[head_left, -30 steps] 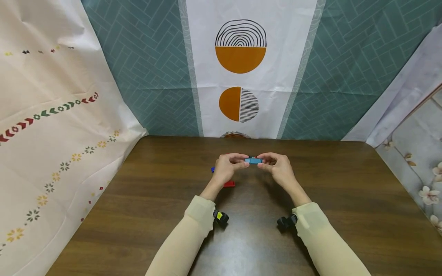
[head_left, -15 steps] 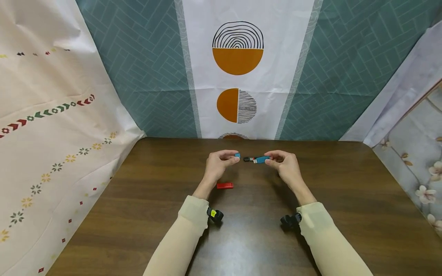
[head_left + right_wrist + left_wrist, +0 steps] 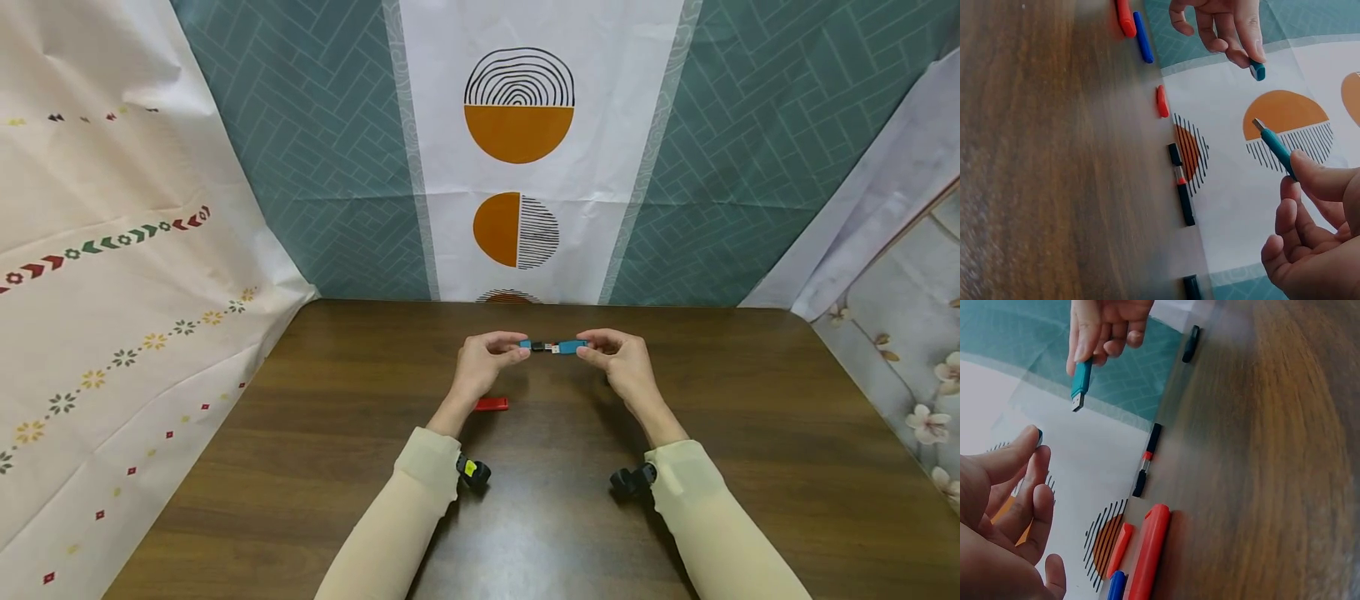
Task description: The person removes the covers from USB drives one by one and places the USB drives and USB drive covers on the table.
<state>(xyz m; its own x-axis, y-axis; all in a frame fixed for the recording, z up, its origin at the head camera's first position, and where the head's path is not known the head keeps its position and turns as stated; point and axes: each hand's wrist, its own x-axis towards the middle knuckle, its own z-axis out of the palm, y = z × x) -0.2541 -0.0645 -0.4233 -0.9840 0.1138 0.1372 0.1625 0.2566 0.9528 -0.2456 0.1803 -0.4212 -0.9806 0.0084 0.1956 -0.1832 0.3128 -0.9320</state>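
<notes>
My right hand (image 3: pixel 617 358) pinches a blue-teal USB flash drive (image 3: pixel 1277 151) between thumb and fingers, its bare metal plug pointing toward the left hand. Between the thumb and forefinger of my left hand (image 3: pixel 480 362) is the drive's small matching cap (image 3: pixel 1258 70). Both hands are held up over the far part of the table. A gap separates the cap from the plug (image 3: pixel 1077 402), plain in both wrist views.
On the wooden table (image 3: pixel 540 517) lie a larger red stick-shaped piece (image 3: pixel 1150 550), a small red piece (image 3: pixel 1162 101) and a blue one (image 3: pixel 1142 37). Farther along are a black piece with a red band (image 3: pixel 1149 456) and another black piece (image 3: pixel 1191 344). Patterned cloth hangs behind.
A second ago both hands held the flash drive end to end. The cap then came off in the left hand as the hands parted; since then the left hand has shifted slightly back rightward.
</notes>
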